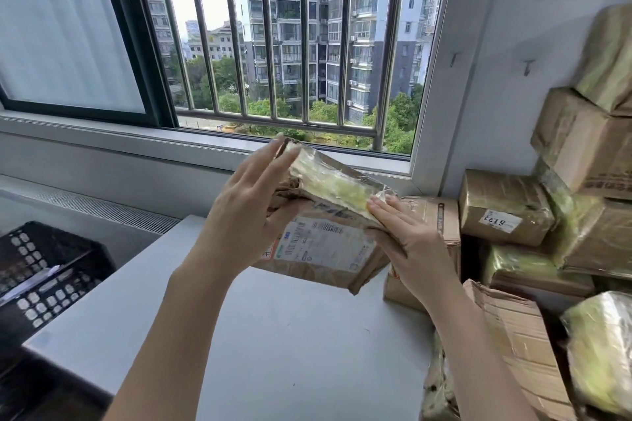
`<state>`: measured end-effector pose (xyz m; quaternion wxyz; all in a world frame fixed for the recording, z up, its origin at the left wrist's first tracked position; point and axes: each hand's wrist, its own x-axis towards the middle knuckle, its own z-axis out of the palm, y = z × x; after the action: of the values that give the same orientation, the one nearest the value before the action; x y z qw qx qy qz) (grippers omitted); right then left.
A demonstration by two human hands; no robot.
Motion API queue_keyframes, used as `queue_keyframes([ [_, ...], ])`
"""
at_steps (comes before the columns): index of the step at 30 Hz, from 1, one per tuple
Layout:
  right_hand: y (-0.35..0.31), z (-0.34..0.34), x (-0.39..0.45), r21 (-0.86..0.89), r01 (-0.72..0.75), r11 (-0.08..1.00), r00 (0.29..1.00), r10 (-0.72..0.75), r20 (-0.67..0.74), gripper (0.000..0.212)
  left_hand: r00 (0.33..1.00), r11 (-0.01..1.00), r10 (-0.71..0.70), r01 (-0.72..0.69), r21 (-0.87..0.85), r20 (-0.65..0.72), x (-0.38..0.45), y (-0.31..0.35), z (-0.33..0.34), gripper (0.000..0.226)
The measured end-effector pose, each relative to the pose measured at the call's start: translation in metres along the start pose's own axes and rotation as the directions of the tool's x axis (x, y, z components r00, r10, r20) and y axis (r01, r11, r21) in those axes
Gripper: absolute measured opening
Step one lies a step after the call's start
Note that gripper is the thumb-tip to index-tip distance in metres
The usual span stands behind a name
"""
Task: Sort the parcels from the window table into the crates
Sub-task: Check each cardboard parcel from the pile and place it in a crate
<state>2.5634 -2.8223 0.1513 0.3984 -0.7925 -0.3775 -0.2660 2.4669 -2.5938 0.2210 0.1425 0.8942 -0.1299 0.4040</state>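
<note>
Head view: a taped parcel point(325, 232) is held above the grey table point(273, 335) between the flat-fingered left hand point(246, 205) and right hand point(407, 243), and is best kept pressed evenly while carried to the black crate point(44, 270).

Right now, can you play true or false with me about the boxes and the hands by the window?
1. Both hands are on one parcel. True: the left hand and right hand hold it between them.
2. The held parcel has a printed label. True.
3. The black crate sits on the right. False: it is at the left, beside the table.
4. The other parcels are piled on the left. False: the stack of parcels stands at the right, against the wall.
5. The window has bars. True.
</note>
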Motion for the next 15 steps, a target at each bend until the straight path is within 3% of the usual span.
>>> queue_keyframes([
  [3,0.001,0.005,-0.008,0.051,-0.018,0.999,0.994,0.024,-0.108,0.046,0.971,0.971,-0.238,0.237,-0.033,-0.032,-0.014,-0.002,-0.001,0.088],
  [6,-0.008,0.009,-0.015,0.199,-0.127,0.972,0.965,0.167,-0.203,0.048,0.84,0.807,-0.541,0.51,-0.297,-0.027,-0.031,-0.003,0.005,0.103],
  [10,-0.021,0.018,-0.019,0.375,-0.271,0.886,0.915,0.358,-0.184,0.054,0.823,0.75,-0.566,0.541,-0.382,0.052,-0.044,0.002,0.021,0.106],
  [15,-0.034,0.025,-0.022,0.431,-0.305,0.849,0.893,0.412,-0.181,0.056,0.844,0.764,-0.506,0.535,-0.362,0.179,-0.049,0.025,0.037,0.079],
])
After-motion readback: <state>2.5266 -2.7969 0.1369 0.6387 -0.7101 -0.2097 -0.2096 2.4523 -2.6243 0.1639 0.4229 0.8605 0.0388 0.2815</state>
